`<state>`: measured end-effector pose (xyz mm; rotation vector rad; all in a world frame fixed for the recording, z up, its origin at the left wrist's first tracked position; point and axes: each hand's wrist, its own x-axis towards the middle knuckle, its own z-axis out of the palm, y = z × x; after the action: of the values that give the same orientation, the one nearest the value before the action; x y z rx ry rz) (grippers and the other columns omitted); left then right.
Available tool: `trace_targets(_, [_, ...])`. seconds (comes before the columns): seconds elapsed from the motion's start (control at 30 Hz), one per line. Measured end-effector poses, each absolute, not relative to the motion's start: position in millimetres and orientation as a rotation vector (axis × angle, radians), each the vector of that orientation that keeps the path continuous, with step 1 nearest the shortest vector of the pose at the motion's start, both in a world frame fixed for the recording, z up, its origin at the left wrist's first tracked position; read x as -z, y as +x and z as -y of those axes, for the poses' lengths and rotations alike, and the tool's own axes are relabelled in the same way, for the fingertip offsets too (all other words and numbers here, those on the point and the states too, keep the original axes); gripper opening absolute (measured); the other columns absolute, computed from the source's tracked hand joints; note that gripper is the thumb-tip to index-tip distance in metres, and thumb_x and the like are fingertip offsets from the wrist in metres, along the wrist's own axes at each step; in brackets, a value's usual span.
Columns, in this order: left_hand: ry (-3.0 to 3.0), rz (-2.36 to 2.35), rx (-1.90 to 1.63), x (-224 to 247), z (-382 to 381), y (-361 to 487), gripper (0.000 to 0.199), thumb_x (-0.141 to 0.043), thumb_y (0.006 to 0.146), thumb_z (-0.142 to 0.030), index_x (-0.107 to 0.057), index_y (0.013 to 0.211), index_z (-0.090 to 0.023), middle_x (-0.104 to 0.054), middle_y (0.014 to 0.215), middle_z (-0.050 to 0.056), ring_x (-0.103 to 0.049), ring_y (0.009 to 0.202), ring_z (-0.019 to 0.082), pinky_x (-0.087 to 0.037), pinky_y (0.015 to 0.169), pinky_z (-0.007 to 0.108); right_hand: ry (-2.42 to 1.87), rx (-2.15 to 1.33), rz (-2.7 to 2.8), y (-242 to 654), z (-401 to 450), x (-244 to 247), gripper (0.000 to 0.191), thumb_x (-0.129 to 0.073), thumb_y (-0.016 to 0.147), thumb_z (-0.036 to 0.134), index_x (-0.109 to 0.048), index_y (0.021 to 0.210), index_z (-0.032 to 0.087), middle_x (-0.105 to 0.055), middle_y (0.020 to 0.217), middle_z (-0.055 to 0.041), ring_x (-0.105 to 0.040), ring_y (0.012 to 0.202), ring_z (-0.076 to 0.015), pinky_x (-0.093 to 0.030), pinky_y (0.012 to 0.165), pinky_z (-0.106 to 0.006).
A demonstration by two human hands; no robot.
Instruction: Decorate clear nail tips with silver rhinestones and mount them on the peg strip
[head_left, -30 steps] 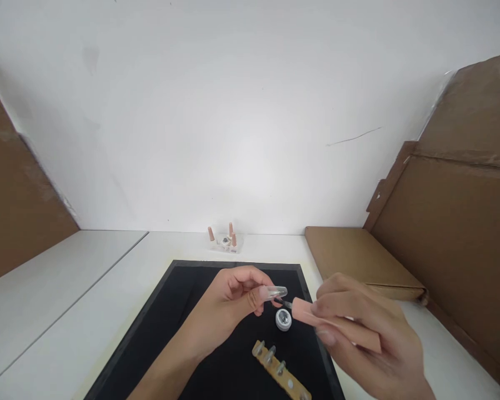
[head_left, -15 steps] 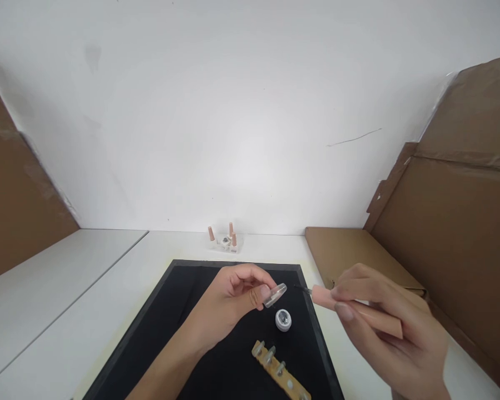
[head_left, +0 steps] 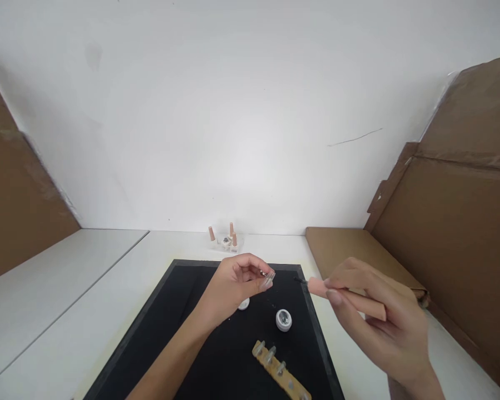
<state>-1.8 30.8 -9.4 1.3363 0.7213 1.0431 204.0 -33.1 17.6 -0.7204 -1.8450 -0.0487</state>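
Pink-handled brush (head_left: 345, 299) in the right hand (head_left: 379, 316), clear nail tip (head_left: 268, 279) in the left hand (head_left: 235, 283).

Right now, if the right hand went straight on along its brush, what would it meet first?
Probably the clear nail tip in the left hand; depth is unclear, so the brush might pass it.

No text, label, brand, number or sign can be read here. On the clear holder (head_left: 217, 246) near the wall (head_left: 191, 139) there is a small dark mark — too small to tell if it is writing.
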Motion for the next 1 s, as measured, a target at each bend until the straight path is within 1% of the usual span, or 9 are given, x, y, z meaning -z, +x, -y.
trace_targets(0.13, [1.377, -0.741, -1.051, 18.6, -40.1, -0.2, 0.020, -0.085, 0.066, -0.027, -0.071, 0.072, -0.014, -0.070, 0.076, 0.004, -0.063, 0.074, 0.016, -0.053, 0.072, 0.030, -0.731, 0.067, 1.840, 205.0, 30.5, -18.0, 0.015, -0.057, 0.084, 0.006, -0.056, 0.081, 0.021, -0.053, 0.061, 0.0029, -0.048, 0.048, -0.0098, -0.038, 0.044, -0.023])
trace_targets(0.27, [1.425, -0.724, -1.050, 29.3, -47.5, -1.0, 0.022, -0.085, 0.065, -0.031, -0.072, 0.071, -0.014, -0.071, 0.083, 0.006, -0.064, 0.079, 0.018, -0.053, 0.076, 0.033, -0.734, 0.079, 1.837, 204.4, 29.7, -19.1, 0.015, -0.057, 0.084, 0.006, -0.056, 0.081, 0.021, -0.054, 0.061, 0.0029, -0.049, 0.049, -0.0099, -0.039, 0.044, -0.023])
trace_targets(0.53, [1.459, -0.778, -1.038, 54.5, -55.7, -2.3, 0.025, -0.086, 0.064, -0.035, -0.075, 0.070, -0.014, -0.062, 0.074, 0.002, -0.059, 0.071, 0.015, -0.050, 0.069, 0.029, -0.759, 0.107, 1.836, 201.8, 27.2, -21.0, 0.015, -0.056, 0.086, 0.007, -0.056, 0.078, 0.020, -0.053, 0.060, 0.0037, -0.048, 0.048, -0.0085, -0.036, 0.043, -0.022])
trace_targets(0.67, [1.468, -0.848, -0.967, 80.9, -51.5, -6.6, 0.028, -0.088, 0.060, -0.036, -0.075, 0.065, -0.012, -0.061, 0.070, 0.001, -0.056, 0.062, 0.013, -0.047, 0.061, 0.027, -0.761, 0.111, 1.844, 201.4, 23.5, -21.4, 0.015, -0.056, 0.086, 0.007, -0.056, 0.077, 0.020, -0.049, 0.057, 0.0047, -0.047, 0.048, -0.0085, -0.035, 0.043, -0.022])
trace_targets(0.73, [1.474, -0.887, -0.924, 98.0, -47.9, -11.1, 0.028, -0.088, 0.058, -0.036, -0.073, 0.063, -0.012, -0.061, 0.069, 0.001, -0.056, 0.062, 0.013, -0.046, 0.060, 0.027, -0.764, 0.114, 1.850, 201.8, 21.8, -21.2, 0.016, -0.055, 0.086, 0.007, -0.056, 0.077, 0.019, -0.050, 0.058, 0.0046, -0.046, 0.047, -0.0082, -0.034, 0.043, -0.022])
trace_targets(0.9, [1.475, -1.005, -0.847, 139.3, -42.4, -22.3, 0.028, -0.083, 0.061, -0.034, -0.072, 0.072, -0.011, -0.064, 0.064, 0.001, -0.057, 0.059, 0.014, -0.045, 0.061, 0.028, -0.781, 0.116, 1.864, 204.8, 18.9, -18.5, 0.016, -0.056, 0.086, 0.007, -0.056, 0.076, 0.019, -0.050, 0.057, 0.0049, -0.044, 0.047, -0.0076, -0.034, 0.043, -0.021])
trace_targets(1.0, [1.499, -1.078, -0.817, 153.1, -41.4, -23.7, 0.029, -0.080, 0.060, -0.029, -0.072, 0.082, -0.011, -0.070, 0.069, 0.004, -0.060, 0.062, 0.017, -0.046, 0.062, 0.029, -0.795, 0.110, 1.877, 206.6, 17.1, -16.1, 0.015, -0.056, 0.087, 0.008, -0.056, 0.076, 0.019, -0.053, 0.057, 0.0039, -0.046, 0.049, -0.0078, -0.035, 0.045, -0.021])
